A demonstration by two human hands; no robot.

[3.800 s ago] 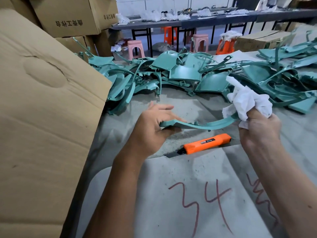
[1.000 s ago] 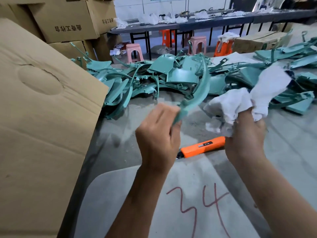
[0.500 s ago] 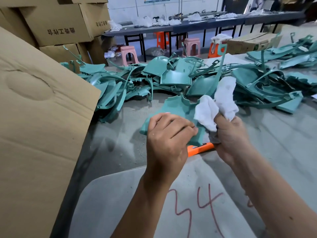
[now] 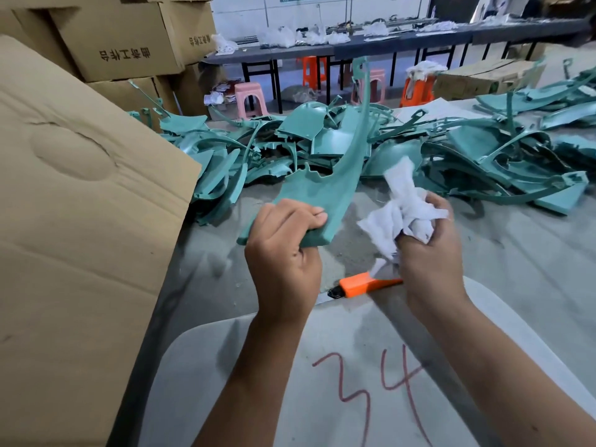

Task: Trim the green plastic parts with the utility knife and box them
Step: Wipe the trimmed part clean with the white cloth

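My left hand [image 4: 283, 253] grips the wide lower end of a long curved green plastic part [image 4: 335, 175], which stands upright with its thin tip pointing up. A crumpled white cloth [image 4: 403, 204] is bunched in my right hand [image 4: 429, 253], just right of the part and not touching it. The orange utility knife [image 4: 358, 285] lies on the table between and below my hands, its right end hidden behind my right wrist. A heap of green plastic parts [image 4: 451, 156] covers the back of the table.
A big cardboard box flap [image 4: 80, 237] fills the left side. More cardboard boxes [image 4: 119, 37] are stacked behind it. A grey board [image 4: 322, 398] marked with red numerals lies at the front. Stools [image 4: 250, 98] and a long bench [image 4: 354, 46] stand beyond the table.
My left hand has turned the green part from edge-on to broad face toward me and stood it upright. My right hand with the cloth has drawn slightly away from the part.
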